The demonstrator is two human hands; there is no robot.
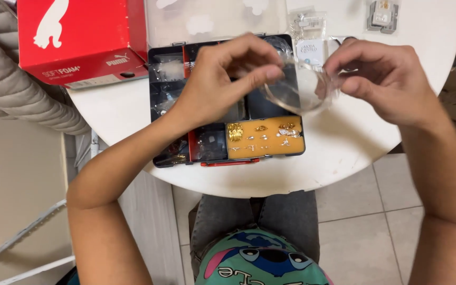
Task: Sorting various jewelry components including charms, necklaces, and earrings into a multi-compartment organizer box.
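Clear plastic bag (299, 92): pinched between left hand (222, 79) and right hand (391, 79), both grips closed on it, above compartment box (228, 100); contents apparently indiscernible. White round surface (344, 142).

A compartment case (228, 100) lies open on the worktop (354, 142), near its front edge. In the case's front right compartment lie small trinkets (265, 138). A box (83, 39) sits at the worktop's rear left edge, overhanging it. Small packets (308, 37) lie behind the case; another packet (382, 15) lies near the rear right edge. Both hands, left (217, 79) and right (386, 79), hold a clear bag (299, 89) above the case's right end.
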